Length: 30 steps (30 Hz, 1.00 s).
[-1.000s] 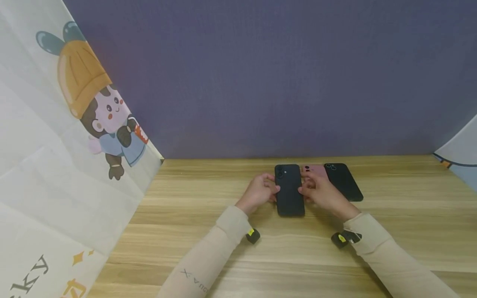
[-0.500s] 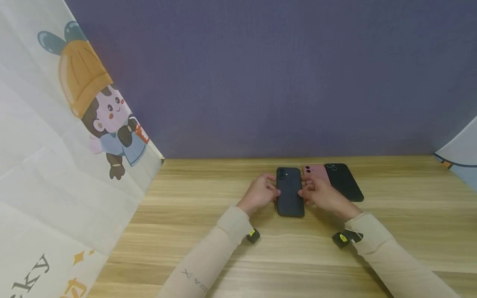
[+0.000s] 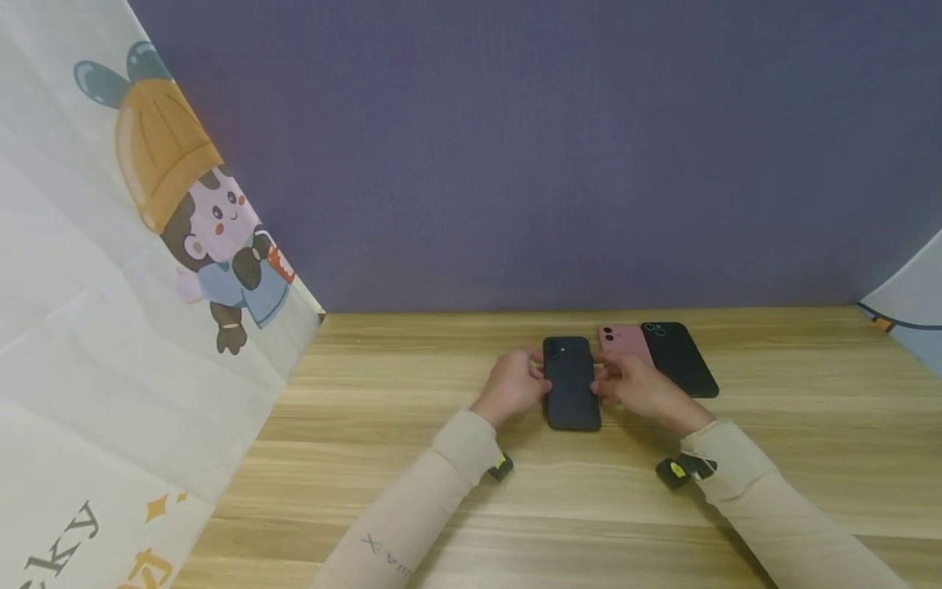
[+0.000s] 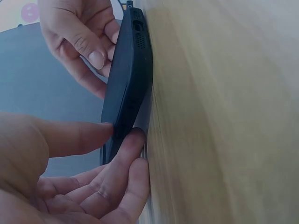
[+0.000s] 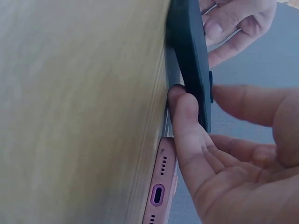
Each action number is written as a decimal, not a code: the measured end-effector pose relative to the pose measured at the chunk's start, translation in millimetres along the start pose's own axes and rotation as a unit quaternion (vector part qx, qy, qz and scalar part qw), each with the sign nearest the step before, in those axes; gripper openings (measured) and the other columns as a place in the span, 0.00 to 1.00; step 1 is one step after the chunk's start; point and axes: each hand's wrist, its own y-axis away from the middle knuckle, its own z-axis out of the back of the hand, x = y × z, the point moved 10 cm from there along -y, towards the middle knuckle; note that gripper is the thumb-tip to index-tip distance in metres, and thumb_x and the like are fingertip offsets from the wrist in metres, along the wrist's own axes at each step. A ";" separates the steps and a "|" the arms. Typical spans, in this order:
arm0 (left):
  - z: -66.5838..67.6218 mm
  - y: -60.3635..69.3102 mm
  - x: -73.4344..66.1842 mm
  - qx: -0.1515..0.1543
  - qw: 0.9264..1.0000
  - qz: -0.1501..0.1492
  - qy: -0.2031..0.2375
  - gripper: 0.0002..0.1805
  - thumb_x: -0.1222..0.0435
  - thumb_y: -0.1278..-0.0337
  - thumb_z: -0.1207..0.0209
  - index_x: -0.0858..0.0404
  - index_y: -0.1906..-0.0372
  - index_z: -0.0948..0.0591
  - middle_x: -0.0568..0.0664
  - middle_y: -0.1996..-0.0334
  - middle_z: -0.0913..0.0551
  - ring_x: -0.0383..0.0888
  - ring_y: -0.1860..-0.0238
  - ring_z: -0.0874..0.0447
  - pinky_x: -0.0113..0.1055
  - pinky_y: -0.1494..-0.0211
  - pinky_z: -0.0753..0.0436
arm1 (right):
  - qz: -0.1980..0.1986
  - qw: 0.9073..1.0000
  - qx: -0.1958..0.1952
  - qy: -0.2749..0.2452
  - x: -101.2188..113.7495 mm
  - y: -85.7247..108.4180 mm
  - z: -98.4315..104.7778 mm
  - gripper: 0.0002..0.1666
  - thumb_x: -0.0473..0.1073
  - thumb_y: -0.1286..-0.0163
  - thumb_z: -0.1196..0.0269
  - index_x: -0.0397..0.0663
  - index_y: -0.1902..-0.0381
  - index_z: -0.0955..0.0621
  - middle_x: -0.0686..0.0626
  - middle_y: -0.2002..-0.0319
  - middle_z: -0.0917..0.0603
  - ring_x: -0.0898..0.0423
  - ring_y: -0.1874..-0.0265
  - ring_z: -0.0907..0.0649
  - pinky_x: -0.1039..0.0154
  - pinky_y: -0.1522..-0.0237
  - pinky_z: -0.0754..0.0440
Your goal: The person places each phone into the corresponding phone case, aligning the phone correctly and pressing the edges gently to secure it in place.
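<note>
A dark smartphone (image 3: 572,384) is held back side up between both hands, its camera lenses at the far end. My left hand (image 3: 513,383) pinches its left edge, thumb on top and fingertips underneath, as the left wrist view shows. On the opposite edge my right hand (image 3: 636,388) holds it the same way, its thumb by a side button. The phone slants: its near end with the charging port (image 4: 138,26) is low by the tabletop, while its far end is raised over my fingers. A pink smartphone (image 3: 624,342) lies just right of it, partly behind my right hand.
Another black smartphone (image 3: 679,360) lies beside the pink one, at its right. Everything rests on a wood-grain table (image 3: 412,360). A dark blue-grey panel (image 3: 515,164) stands along the back edge, and a white sheet with a cartoon print (image 3: 88,327) borders the left.
The dark smartphone's far end has come down toward the table, both hands keeping their hold. My hands have shifted slightly toward me. The other two smartphones have not moved.
</note>
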 end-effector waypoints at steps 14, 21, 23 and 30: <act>-0.3 4.5 -7.8 -0.020 0.996 -0.003 -0.081 0.23 0.69 0.41 0.31 0.67 0.41 0.18 0.52 0.60 0.09 0.44 0.58 0.11 0.35 0.51 0.14 | 0.037 0.997 0.012 0.066 5.0 -0.5 -6.7 0.43 0.39 0.26 0.38 0.21 0.25 0.45 0.34 0.53 0.17 0.55 0.66 0.15 0.62 0.66 0.17; -3.7 5.9 -11.8 0.001 0.994 -0.024 -0.104 0.22 0.68 0.44 0.29 0.69 0.44 0.16 0.52 0.55 0.10 0.48 0.44 0.14 0.40 0.34 0.19 | 0.017 0.998 0.028 0.046 2.9 1.8 -12.3 0.43 0.38 0.25 0.39 0.18 0.26 0.46 0.31 0.52 0.19 0.54 0.70 0.14 0.59 0.67 0.13; -4.3 5.6 -12.2 0.005 0.994 -0.025 -0.106 0.25 0.68 0.44 0.29 0.69 0.40 0.18 0.51 0.60 0.10 0.47 0.47 0.14 0.40 0.33 0.20 | 0.019 0.998 0.028 0.049 4.4 2.3 -12.7 0.41 0.38 0.25 0.39 0.18 0.26 0.44 0.32 0.54 0.19 0.54 0.71 0.14 0.59 0.68 0.14; -5.4 5.1 -11.2 0.010 0.994 -0.025 -0.107 0.28 0.68 0.43 0.30 0.68 0.37 0.20 0.46 0.70 0.16 0.42 0.62 0.19 0.36 0.44 0.17 | 0.038 0.996 0.016 0.077 9.6 1.7 -12.7 0.25 0.40 0.26 0.37 0.26 0.39 0.27 0.41 0.65 0.19 0.55 0.75 0.17 0.60 0.73 0.20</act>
